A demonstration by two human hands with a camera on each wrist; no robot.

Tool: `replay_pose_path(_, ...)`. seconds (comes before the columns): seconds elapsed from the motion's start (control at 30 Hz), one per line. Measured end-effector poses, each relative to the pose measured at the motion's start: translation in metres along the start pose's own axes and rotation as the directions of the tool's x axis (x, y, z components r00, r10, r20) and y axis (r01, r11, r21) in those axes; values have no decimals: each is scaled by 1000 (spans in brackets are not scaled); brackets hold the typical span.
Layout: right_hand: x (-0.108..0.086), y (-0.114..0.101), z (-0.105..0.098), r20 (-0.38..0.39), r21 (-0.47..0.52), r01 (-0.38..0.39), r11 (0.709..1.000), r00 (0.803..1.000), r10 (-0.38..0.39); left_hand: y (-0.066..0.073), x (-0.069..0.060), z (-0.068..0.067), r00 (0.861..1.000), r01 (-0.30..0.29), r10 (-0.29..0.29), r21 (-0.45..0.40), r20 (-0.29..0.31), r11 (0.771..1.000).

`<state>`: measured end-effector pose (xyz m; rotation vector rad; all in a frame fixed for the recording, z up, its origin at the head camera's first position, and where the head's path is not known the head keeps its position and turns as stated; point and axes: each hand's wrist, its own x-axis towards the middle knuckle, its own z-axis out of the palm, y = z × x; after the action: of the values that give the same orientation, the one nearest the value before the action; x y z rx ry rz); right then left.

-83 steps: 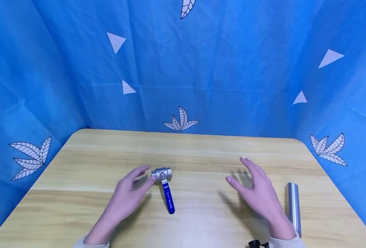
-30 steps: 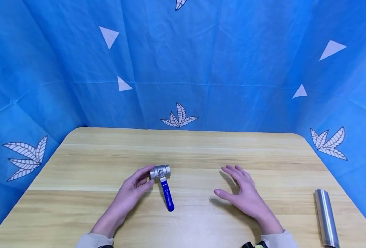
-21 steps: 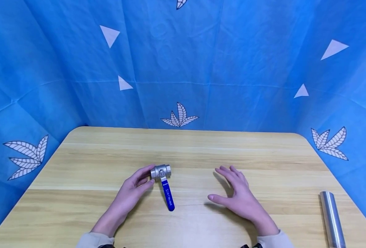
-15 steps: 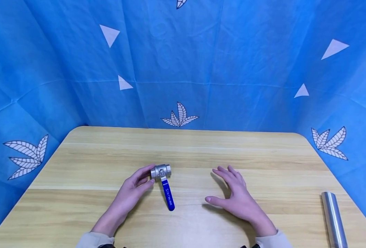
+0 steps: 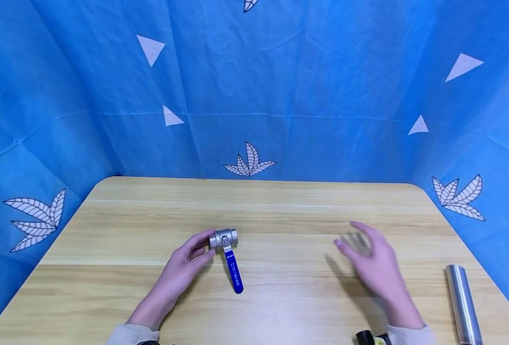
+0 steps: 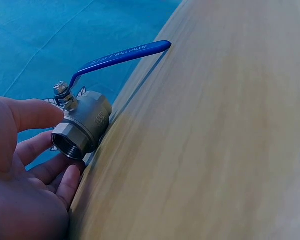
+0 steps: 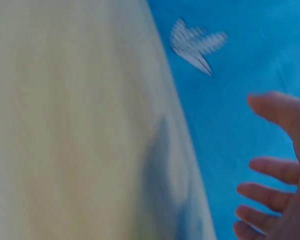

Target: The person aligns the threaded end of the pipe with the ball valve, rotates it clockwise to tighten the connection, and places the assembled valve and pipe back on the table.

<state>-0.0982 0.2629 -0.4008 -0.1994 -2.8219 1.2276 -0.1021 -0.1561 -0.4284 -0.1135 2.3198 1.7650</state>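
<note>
A steel ball valve (image 5: 226, 239) with a blue lever (image 5: 234, 273) lies on the table left of centre, its lever pointing toward the near edge. My left hand (image 5: 178, 273) has thumb and fingers around the valve's left end. In the left wrist view the thumb of my left hand (image 6: 25, 165) touches the valve body (image 6: 87, 122) near the threaded opening, with fingers behind and below it. My right hand (image 5: 379, 266) is above the table on the right, holding nothing, its fingers spread and relaxed; the right wrist view (image 7: 275, 175) shows the same hand empty.
A shiny metal tube (image 5: 464, 304) lies at the right side of the wooden table (image 5: 280, 206), to the right of my right hand. A blue cloth (image 5: 245, 86) with white leaf and triangle prints hangs behind and at both sides of the table.
My right hand first moved left toward the middle, then back right toward the metal tube. My left hand closed around the valve's end. The tube appears farther right than in the oldest frame.
</note>
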Motion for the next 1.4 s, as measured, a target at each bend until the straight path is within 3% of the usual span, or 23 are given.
replay_pose_path(0.07, 0, 8, -19, -78, -11, -103, 995, 992, 102, 0, 0, 0, 1000, 1, -1, -3, 2, 1000)
replay_pose_path(0.17, 0, 23, -47, -193, -57, -228, 972, 958, 213, 1, -1, 0, 1000, 2, -2, -5, 4, 1000)
replay_pose_path(0.27, 0, 39, -72, -224, -126, -331, 935, 928, 298, 2, -1, 0, 1000, 0, 0, -8, 2, 1000)
replay_pose_path(0.37, -2, 54, -89, -186, -181, -417, 891, 904, 385, 2, -1, 0, 1000, -2, 2, -16, 4, 1000)
replay_pose_path(0.53, -6, 70, -99, -137, -189, -521, 833, 853, 503, 2, -3, -1, 1000, -10, 11, -20, 9, 1000)
replay_pose_path(0.73, -12, 71, -104, -204, -161, -605, 780, 794, 573, 4, -3, 0, 1000, -5, 5, -22, 7, 1000)
replay_pose_path(0.87, -18, 76, -108, -232, -202, -643, 739, 764, 602, 5, -4, 0, 1000, -2, 2, -22, 11, 1000)
replay_pose_path(1.07, -15, 90, -107, -183, -301, -638, 709, 768, 614, 4, -4, 0, 1000, 4, -4, -27, 8, 1000)
replay_pose_path(1.27, -14, 100, -109, -137, -320, -604, 729, 791, 596, 3, -3, 0, 1000, -3, 3, -26, 7, 1000)
replay_pose_path(1.4, -14, 102, -111, -115, -270, -607, 747, 791, 601, 2, -3, 0, 1000, -11, 12, -20, 5, 1000)
